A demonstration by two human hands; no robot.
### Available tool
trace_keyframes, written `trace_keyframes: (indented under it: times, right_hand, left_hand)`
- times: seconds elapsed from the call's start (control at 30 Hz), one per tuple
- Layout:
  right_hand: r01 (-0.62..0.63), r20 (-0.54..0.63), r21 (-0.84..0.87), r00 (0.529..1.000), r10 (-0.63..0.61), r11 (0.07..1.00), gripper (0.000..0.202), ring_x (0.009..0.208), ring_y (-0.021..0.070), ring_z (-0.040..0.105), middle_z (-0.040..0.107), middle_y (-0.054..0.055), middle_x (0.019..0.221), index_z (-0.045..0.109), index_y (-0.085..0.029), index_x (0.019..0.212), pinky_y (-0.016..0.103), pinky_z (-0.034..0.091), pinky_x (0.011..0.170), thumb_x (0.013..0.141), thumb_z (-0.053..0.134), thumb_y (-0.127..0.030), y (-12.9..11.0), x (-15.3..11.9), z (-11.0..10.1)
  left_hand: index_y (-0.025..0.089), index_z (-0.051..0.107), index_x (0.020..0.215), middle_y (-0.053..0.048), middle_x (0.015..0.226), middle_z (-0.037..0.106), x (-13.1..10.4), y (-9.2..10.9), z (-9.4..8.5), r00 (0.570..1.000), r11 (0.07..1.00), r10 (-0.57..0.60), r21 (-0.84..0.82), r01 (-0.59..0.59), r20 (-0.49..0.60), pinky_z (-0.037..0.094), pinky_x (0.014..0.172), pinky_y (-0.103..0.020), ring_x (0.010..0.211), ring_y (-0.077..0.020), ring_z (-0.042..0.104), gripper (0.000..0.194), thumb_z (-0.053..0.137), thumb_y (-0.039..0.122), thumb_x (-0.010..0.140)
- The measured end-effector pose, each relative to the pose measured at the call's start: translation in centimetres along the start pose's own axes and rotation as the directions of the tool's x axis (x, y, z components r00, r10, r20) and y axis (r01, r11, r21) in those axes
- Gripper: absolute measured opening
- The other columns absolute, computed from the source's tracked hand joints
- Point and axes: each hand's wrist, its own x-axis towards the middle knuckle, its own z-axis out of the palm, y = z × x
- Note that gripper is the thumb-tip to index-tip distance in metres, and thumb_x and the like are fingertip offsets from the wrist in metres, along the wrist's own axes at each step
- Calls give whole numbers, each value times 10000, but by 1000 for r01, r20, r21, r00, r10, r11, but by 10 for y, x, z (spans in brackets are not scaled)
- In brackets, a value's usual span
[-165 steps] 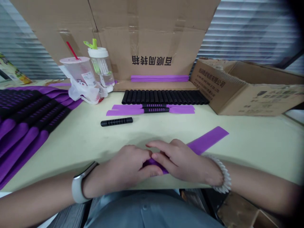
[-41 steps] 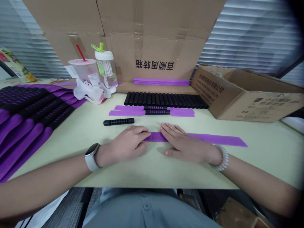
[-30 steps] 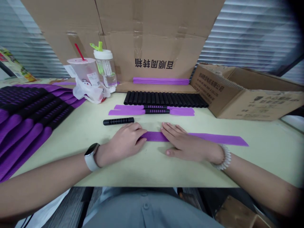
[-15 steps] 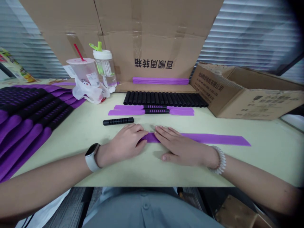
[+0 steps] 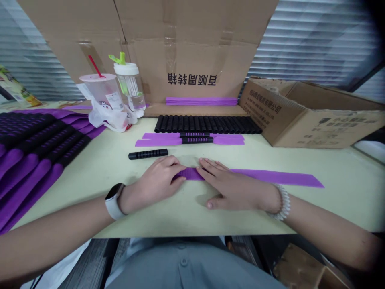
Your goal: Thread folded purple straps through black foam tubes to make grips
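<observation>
A flat purple strip (image 5: 270, 177) lies across the table in front of me. My left hand (image 5: 159, 178), with a watch on its wrist, pinches the strip's left part between thumb and fingers, hiding that end. Flat on the strip rests my right hand (image 5: 228, 186), fingers stretched out and thumb apart. Fine cross ridges show on the short stretch between the hands. Just beyond my left hand lies a black slotted tube (image 5: 148, 154). Farther back are two purple strips with black slotted sleeves (image 5: 197, 140) around their middles.
A row of black tubes (image 5: 207, 125) stands behind, before a stack of purple strips (image 5: 201, 101). An open cardboard box (image 5: 313, 120) sits at right. Finished-looking sleeved strips (image 5: 39, 160) pile up at left, near a bagged cup (image 5: 104, 94) and a bottle (image 5: 130, 86).
My right hand has slid slightly to the right over the strip, and the strip's right end reaches farther right. My left hand keeps its pinch. The view has shifted a little.
</observation>
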Motion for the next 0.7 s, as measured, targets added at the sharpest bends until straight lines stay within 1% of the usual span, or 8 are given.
trace_keyframes:
  times: [0.1, 0.13, 0.2, 0.27, 0.33, 0.37, 0.43, 0.7]
  right_hand:
    - [32, -51, -3, 998, -32, 999, 963, 1439, 365, 64, 57, 204, 1561, 171, -44, 1509, 538, 180, 1161, 845, 483, -668, -1, 0, 1]
    - [48, -78, -10, 996, -48, 999, 906, 1438, 360, 99, 103, 198, 1561, 215, -50, 1501, 533, 200, 1156, 865, 472, -642, -2, 0, 0]
    - [65, -162, -43, 984, -71, 997, 699, 1410, 343, 231, 263, 198, 1526, 395, -57, 1429, 505, 263, 1137, 916, 470, -527, -5, 2, -1]
    - [49, -256, -78, 964, -68, 996, 437, 1280, 315, 431, 484, 193, 1367, 600, -78, 1233, 467, 359, 1076, 931, 500, -378, -9, 5, -3]
    - [27, -311, -84, 949, -52, 996, 253, 1059, 267, 558, 603, 157, 1116, 682, -105, 1029, 437, 448, 968, 910, 540, -277, -13, 7, -4]
    - [24, -321, -73, 946, -46, 997, 205, 968, 245, 572, 611, 134, 1020, 689, -116, 973, 423, 474, 916, 900, 554, -252, -14, 8, -4]
    - [35, -337, -39, 940, -46, 999, 167, 892, 222, 565, 597, 105, 938, 683, -131, 945, 406, 492, 859, 892, 567, -239, -14, 10, -3]
    - [78, -352, 24, 934, -65, 997, 150, 866, 195, 538, 570, 77, 894, 665, -135, 950, 360, 469, 831, 893, 545, -204, -13, 15, 0]
  left_hand:
    - [160, 652, 1100, -73, 924, 594, 0, -1, 1, 1000, 1000, 18, 1, -18, 11, 486, 842, -372, 896, -206, 569, 245, 495, 238, 928]
    - [160, 654, 1094, -73, 919, 598, 0, -1, 1, 1000, 1000, 26, -3, -26, 13, 485, 838, -369, 891, -204, 570, 243, 488, 234, 932]
    - [161, 659, 1070, -70, 911, 605, 1, 1, 1, 999, 999, 37, -24, -37, 15, 486, 825, -359, 880, -199, 571, 229, 487, 227, 933]
    - [165, 664, 1036, -61, 889, 605, 1, 4, 0, 999, 998, 40, -48, -39, 22, 486, 807, -347, 862, -194, 571, 207, 499, 223, 927]
    - [166, 668, 990, -54, 862, 600, 1, 7, -1, 999, 997, 39, -60, -38, 29, 487, 787, -338, 839, -189, 570, 182, 511, 223, 918]
    - [168, 669, 976, -52, 854, 599, 1, 9, -1, 999, 997, 41, -66, -39, 32, 486, 779, -334, 831, -187, 571, 176, 513, 224, 917]
    - [167, 670, 960, -50, 844, 597, 0, 10, -1, 999, 996, 41, -85, -38, 33, 487, 763, -325, 818, -183, 575, 172, 518, 234, 916]
    - [160, 659, 956, -47, 860, 610, -2, 10, -2, 1000, 995, -1, -103, 2, 15, 485, 776, -331, 831, -191, 584, 152, 553, 250, 895]
